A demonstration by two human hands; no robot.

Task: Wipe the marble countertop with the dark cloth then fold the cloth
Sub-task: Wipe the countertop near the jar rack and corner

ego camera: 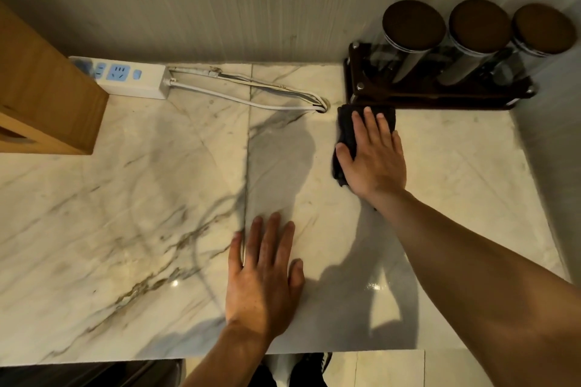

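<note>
The dark cloth (pixel 345 132) lies bunched on the marble countertop (pixel 157 198) at the back right, just in front of the jar rack. My right hand (pixel 374 154) presses flat on top of the cloth, fingers spread and pointing toward the wall; most of the cloth is hidden under the palm. My left hand (pixel 264 273) rests flat on the bare marble near the front edge, fingers apart, holding nothing.
A dark rack (pixel 440 94) with three lidded glass jars (pixel 412 38) stands at the back right. A white power strip (pixel 125 75) and its cables (pixel 245 94) run along the wall. A wooden box (pixel 44 97) sits at the left. The counter's front edge is close to my body.
</note>
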